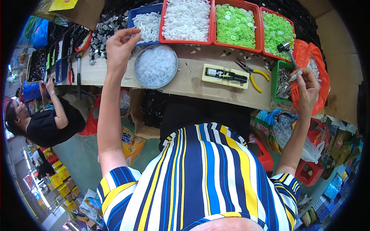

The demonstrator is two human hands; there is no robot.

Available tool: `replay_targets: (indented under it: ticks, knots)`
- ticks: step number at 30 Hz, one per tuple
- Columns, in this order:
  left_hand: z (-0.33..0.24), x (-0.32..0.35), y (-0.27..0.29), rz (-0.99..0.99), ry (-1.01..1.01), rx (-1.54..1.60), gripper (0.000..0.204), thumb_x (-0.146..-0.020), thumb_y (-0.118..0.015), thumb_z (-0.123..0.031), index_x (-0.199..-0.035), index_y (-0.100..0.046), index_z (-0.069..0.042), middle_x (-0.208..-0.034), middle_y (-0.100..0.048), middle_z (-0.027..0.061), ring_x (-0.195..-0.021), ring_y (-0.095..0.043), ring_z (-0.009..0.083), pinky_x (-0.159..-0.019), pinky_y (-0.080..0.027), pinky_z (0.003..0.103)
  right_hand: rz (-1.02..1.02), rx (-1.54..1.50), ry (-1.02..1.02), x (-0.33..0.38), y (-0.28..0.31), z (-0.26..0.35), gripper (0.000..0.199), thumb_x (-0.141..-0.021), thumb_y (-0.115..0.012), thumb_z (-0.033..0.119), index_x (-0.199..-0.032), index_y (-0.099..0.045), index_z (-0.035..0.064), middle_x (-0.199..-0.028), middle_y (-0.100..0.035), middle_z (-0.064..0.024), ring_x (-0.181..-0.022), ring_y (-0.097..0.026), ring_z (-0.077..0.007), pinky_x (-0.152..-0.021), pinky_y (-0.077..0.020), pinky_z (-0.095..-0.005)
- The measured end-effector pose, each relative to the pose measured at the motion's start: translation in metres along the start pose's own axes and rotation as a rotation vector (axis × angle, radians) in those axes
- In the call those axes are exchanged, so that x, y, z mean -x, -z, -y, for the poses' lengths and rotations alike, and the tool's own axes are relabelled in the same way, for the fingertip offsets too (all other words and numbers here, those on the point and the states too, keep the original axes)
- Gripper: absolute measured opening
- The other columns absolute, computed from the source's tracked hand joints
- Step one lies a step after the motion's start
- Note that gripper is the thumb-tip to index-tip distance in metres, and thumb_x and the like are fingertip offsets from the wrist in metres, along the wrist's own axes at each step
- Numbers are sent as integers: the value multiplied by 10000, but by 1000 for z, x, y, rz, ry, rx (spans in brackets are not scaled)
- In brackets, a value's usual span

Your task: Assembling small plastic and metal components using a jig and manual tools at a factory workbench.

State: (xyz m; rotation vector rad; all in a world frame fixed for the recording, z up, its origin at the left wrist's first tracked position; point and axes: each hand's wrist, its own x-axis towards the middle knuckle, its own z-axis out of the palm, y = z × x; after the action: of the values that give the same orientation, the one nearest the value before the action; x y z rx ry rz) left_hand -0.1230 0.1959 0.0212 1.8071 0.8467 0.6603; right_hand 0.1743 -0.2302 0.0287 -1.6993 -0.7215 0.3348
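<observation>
From where I watch, the left hand (pixel 120 48) is at upper left of the frame, by the blue tray (pixel 147 23) of white parts; its grip is nearly closed, and I can't tell whether anything sits inside. At right, I see the right hand (pixel 308 85) with its grip pinched on a small white piece (pixel 295 76), beside the green bin (pixel 276 82) of metal pieces. Right of centre on my counter (pixel 185 91), a cream fixture (pixel 208 81) carries a black part (pixel 231 76), near yellow-handled pliers (pixel 254 73).
</observation>
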Motion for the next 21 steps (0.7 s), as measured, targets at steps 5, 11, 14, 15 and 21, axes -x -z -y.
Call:
replay_targets:
  ticks: [5, 11, 14, 15, 21]
  knots:
    - [0, 39, 10, 53, -65, -168, 285, -852, -685, 10, -1135, -684, 50, -874, -686, 32, -768, -636, 83, -715, -506, 218, 128, 36, -44, 3, -17, -2, 108, -960, -605, 61, -1050, -611, 1, -915, -634, -38, -809, -611, -89, -736, -524, -246]
    - [-3, 63, 11, 79, -186, -510, 199, -782, -726, 19, -980, -709, 9, -797, -702, 122, -709, -676, 178, -660, -522, 290, 200, 190, -72, 6, -37, 4, 103, -921, -628, 50, -1003, -603, -7, -871, -629, -5, -800, -598, -70, -727, -481, -214]
    - [7, 65, 5, 153, -358, -642, 128, -744, -743, -10, -848, -671, 9, -831, -677, 164, -749, -658, 353, -663, -510, 397, 269, 331, -27, 5, -45, 7, 120, -895, -644, 67, -977, -602, -12, -859, -628, -20, -794, -595, -80, -745, -485, -228]
    - [10, 65, 4, 151, -358, -637, 128, -744, -743, -10, -848, -671, 9, -831, -677, 164, -749, -658, 353, -663, -510, 397, 270, 336, -26, 6, -48, 10, 120, -895, -644, 67, -977, -602, -12, -859, -628, -20, -794, -595, -80, -745, -485, -228]
    - [-4, 71, 3, 135, -334, -569, 147, -776, -739, -9, -918, -702, -1, -837, -692, 136, -708, -672, 248, -644, -513, 338, 266, 365, -40, 9, -58, 12, 153, -891, -633, 65, -1018, -602, -16, -850, -618, -31, -791, -580, -75, -702, -470, -236]
